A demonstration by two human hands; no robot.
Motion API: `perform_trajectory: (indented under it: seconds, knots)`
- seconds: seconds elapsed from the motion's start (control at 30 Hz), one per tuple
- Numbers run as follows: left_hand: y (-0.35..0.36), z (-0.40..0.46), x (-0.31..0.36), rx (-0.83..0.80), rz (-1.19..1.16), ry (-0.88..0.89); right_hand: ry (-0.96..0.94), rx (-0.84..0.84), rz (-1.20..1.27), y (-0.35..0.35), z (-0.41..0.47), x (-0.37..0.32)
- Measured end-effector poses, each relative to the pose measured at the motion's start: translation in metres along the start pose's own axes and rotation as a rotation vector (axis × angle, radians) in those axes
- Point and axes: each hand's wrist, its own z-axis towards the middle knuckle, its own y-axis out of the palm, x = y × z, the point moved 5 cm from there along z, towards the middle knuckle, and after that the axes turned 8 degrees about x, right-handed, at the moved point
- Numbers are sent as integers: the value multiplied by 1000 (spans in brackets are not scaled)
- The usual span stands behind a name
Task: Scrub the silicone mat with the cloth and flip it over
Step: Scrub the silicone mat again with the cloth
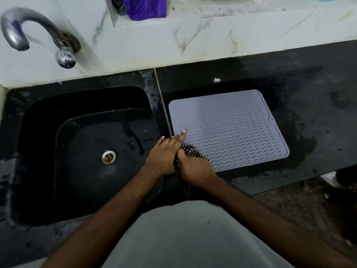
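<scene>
A grey silicone mat [229, 128] with a wavy ridged pattern lies flat on the black counter, right of the sink. My left hand [164, 153] rests with straight fingers on the mat's near left corner, fingertips pointing away from me. My right hand [195, 169] grips a black-and-white patterned cloth [190, 149] bunched against the mat's near left edge, right beside my left hand. Part of the cloth hangs hidden between the two hands.
A black sink [48, 120] with a metal drain [108, 156] sits to the left, under a curved metal tap [29, 33]. The black counter [309, 113] around the mat is wet. A purple object [146, 6] stands on the white ledge behind.
</scene>
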Motion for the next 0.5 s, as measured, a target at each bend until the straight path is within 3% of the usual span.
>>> perform_trajectory:
  seconds: [0.1,0.3,0.5]
  knots:
    - [1,6,4,-15,-20,-40,121,-10,125,-8,5,11]
    - [-3,4,8,-72,-61,-103,132,-86,277,-19,-7,22]
    - [-8,-1,7,-28,-231,-172,115,220,150,-60,-16,47]
